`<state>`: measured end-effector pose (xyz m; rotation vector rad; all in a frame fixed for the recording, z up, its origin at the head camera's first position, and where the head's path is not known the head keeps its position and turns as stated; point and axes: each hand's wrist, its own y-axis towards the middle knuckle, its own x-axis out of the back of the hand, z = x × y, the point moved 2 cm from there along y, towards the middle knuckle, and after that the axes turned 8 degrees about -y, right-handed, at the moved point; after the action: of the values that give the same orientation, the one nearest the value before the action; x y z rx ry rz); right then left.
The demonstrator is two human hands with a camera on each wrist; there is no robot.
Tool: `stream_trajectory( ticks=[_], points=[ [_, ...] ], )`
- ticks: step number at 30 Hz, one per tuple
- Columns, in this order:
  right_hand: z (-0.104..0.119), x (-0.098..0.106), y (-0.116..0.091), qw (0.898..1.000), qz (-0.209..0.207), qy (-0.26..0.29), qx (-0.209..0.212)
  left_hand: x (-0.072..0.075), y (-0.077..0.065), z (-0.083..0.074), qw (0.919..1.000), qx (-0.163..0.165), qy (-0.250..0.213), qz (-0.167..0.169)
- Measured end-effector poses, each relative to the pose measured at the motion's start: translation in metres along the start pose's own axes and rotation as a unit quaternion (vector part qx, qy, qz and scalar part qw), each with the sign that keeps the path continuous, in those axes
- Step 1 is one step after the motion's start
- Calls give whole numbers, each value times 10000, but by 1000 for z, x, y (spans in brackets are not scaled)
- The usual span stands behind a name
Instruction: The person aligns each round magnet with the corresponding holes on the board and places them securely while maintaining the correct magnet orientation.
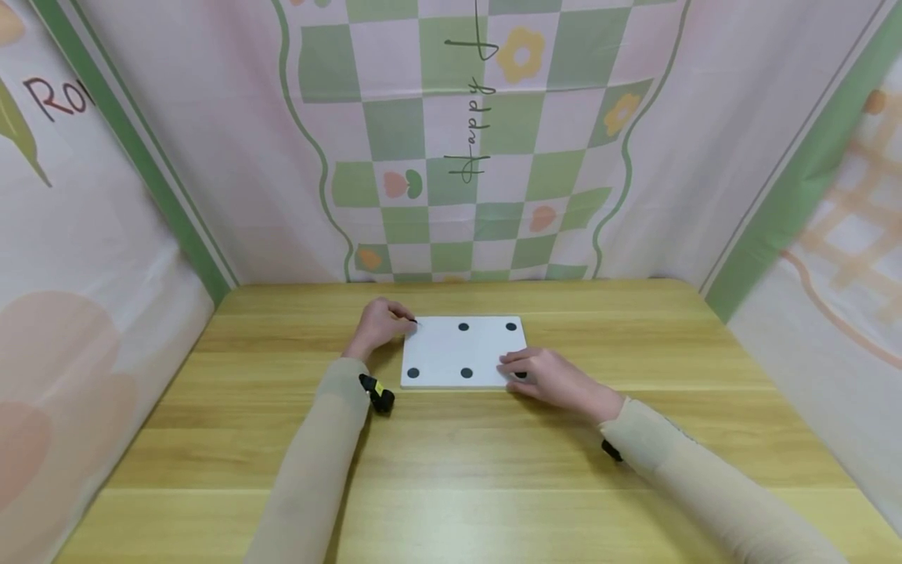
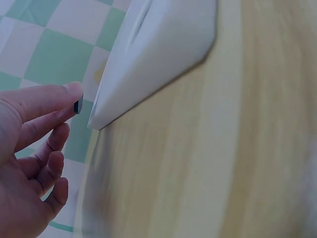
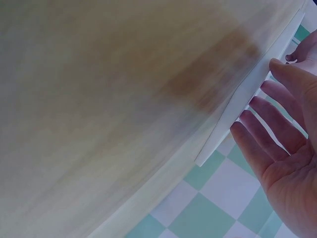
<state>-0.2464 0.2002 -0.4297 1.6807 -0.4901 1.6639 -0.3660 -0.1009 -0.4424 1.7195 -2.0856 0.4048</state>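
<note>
A white rectangular board point(image 1: 437, 348) lies flat on the wooden table, with several round black dots on its top. Its upper left corner is where my left hand point(image 1: 380, 323) is, thumb and forefinger pinching a small black disc point(image 2: 78, 106). In the left wrist view the disc appears edge-on at the fingertips, beside the board's corner point(image 2: 148, 64); the other fingers are loosely bent. My right hand point(image 1: 553, 377) rests at the board's lower right corner with extended fingers, partly covering the black dot point(image 1: 521, 375) there. In the right wrist view its fingertips touch the board's edge point(image 3: 233, 111).
The wooden table point(image 1: 451, 470) extends around the board on all sides. Behind it hangs a green-and-white checked cloth point(image 1: 458, 141). More printed fabric stands along the left point(image 1: 84, 313) and right sides. Black wrist devices point(image 1: 380, 398) sit at both cuffs.
</note>
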Motion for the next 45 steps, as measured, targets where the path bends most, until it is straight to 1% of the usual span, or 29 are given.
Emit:
stream_trajectory(
  ticks=[8,18,26,32,39,45],
  points=[
    [-1,-1,1,10000,22,-23,-3,-3,4,0,9999,-9,154,29],
    [1,0,1,10000,53,42,-6,-8,3,-2,9998,66,163,38],
    [2,1,1,9999,-49,56,68,-10,1,-3,9998,-62,202,20],
    [2,1,1,9999,9,101,-17,-11,3,-2,9994,-198,291,2],
    [1,0,0,10000,-40,55,39,-10,3,0,9994,-190,274,3],
    [0,0,-1,10000,-25,48,4,-9,3,1,9993,-239,279,-42]
  ],
)
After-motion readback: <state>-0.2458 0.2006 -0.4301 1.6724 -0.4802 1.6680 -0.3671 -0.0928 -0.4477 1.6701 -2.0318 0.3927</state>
